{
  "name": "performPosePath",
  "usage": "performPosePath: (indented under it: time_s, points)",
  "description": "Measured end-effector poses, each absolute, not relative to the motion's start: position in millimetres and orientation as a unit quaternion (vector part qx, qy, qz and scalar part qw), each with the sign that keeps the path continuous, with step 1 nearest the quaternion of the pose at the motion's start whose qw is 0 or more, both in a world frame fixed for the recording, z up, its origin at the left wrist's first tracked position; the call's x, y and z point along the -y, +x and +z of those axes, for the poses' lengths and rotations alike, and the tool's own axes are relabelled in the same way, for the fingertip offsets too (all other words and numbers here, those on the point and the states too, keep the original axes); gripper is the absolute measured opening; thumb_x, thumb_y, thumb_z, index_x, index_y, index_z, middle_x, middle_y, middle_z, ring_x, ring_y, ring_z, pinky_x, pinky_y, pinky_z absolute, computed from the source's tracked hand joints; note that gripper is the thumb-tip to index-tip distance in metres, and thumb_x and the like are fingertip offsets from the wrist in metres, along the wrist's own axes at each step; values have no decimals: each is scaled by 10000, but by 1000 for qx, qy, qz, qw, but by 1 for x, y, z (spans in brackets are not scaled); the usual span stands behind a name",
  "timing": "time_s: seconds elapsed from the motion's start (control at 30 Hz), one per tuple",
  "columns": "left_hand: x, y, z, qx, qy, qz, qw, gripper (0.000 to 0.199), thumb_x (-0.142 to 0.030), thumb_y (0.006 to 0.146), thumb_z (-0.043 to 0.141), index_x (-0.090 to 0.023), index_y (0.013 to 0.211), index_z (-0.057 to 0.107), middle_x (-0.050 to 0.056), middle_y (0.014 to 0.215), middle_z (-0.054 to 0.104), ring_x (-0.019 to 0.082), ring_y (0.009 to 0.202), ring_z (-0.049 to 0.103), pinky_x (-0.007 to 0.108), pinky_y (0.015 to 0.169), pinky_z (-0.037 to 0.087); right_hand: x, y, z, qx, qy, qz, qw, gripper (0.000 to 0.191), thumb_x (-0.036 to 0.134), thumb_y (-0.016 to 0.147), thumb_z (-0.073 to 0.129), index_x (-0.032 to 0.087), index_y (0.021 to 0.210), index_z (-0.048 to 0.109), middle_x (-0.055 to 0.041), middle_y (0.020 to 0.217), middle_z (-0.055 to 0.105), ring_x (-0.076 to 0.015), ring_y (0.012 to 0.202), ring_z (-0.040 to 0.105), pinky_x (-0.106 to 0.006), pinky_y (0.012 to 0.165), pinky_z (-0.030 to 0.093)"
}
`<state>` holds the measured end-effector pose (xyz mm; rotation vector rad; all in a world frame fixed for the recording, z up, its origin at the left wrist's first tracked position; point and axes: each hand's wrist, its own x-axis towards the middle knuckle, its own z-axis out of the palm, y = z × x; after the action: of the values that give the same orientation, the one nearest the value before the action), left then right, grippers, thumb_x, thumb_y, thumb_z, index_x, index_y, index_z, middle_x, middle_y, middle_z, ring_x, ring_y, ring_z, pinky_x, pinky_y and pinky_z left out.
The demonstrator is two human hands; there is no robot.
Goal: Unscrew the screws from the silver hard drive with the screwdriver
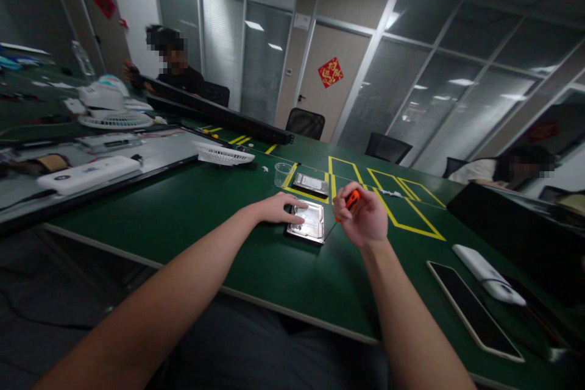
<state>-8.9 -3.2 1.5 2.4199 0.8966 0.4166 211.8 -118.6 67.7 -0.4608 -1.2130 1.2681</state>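
A silver hard drive [309, 223] lies on the green table in front of me. My left hand [276, 208] grips it from the left, thumb and fingers over its top. My right hand [363, 218] is closed around the orange-and-black handle of a screwdriver [352, 199]. The thin shaft slants down left, its tip by the drive's lower right corner; whether it sits in a screw I cannot tell. Just behind lies a second hard drive [311, 183], label up, within a yellow tape outline. A clear plastic cup [283, 175] stands left of that one.
Yellow tape outlines [418, 232] mark the green table [274, 283]. To the right lie a phone [475, 311] and a white device [488, 273] beside a black box [512, 231]. White fan parts [223, 154] and a large panel [173, 149] fill the left. Two people sit across.
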Motion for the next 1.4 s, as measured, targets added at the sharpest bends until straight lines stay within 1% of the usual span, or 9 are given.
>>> performPosePath:
  time_s: [0.17,0.4,0.53,0.67,0.73,0.93,1.07,1.27,1.4]
  points:
    - [5,-9,4,-339,889,147,269,733,-710,793,673,-372,1434,563,65,1557,446,343,1448,364,454,1193,275,119,211,69,523,-206,553,615,240,331,889,472,201,719,581,-2,630,527,-97,466,371,-244,479,284]
    - [4,-9,3,-337,890,148,268,741,-725,786,669,-379,1432,562,70,1557,445,346,1448,362,462,1186,279,124,207,70,532,-227,525,624,140,319,823,595,212,743,552,13,639,528,-111,512,441,-248,497,341]
    - [3,-10,2,-339,891,148,264,752,-738,784,660,-376,1435,559,69,1561,443,347,1440,377,460,1181,286,124,208,70,535,-229,527,620,153,324,808,613,221,750,516,27,641,543,-92,463,394,-236,458,300]
    - [4,-9,2,-336,892,151,263,731,-716,790,672,-376,1428,568,68,1551,454,339,1437,380,449,1183,285,122,210,70,531,-218,546,610,125,316,835,576,218,771,534,27,643,556,-69,429,323,-224,447,251]
    - [4,-9,2,-328,894,154,262,717,-700,796,678,-370,1425,574,67,1543,464,335,1429,391,438,1186,283,121,211,69,530,-212,551,609,145,325,866,537,212,780,566,17,626,549,-72,431,320,-223,451,256]
    - [3,-9,2,-333,892,153,264,719,-698,796,679,-369,1427,571,69,1541,462,339,1429,387,447,1189,280,119,210,68,523,-219,544,618,332,432,936,478,197,755,625,2,573,510,-83,438,331,-218,449,288]
    - [3,-10,2,-331,893,152,266,723,-703,795,677,-376,1430,566,72,1544,455,337,1441,372,453,1193,273,119,210,69,521,-227,550,612,300,413,917,537,205,705,581,18,556,461,-87,442,324,-217,446,293]
    - [3,-9,1,-334,891,153,266,735,-719,790,673,-372,1429,567,73,1558,446,337,1444,373,451,1192,276,121,208,70,519,-226,536,627,234,356,871,585,207,695,546,20,592,477,-94,466,361,-231,458,300]
    - [3,-9,1,-329,894,156,261,732,-722,792,668,-369,1426,571,73,1549,458,333,1445,373,442,1193,274,124,206,71,528,-237,515,633,247,363,863,618,210,694,521,26,600,488,-96,474,390,-232,453,326]
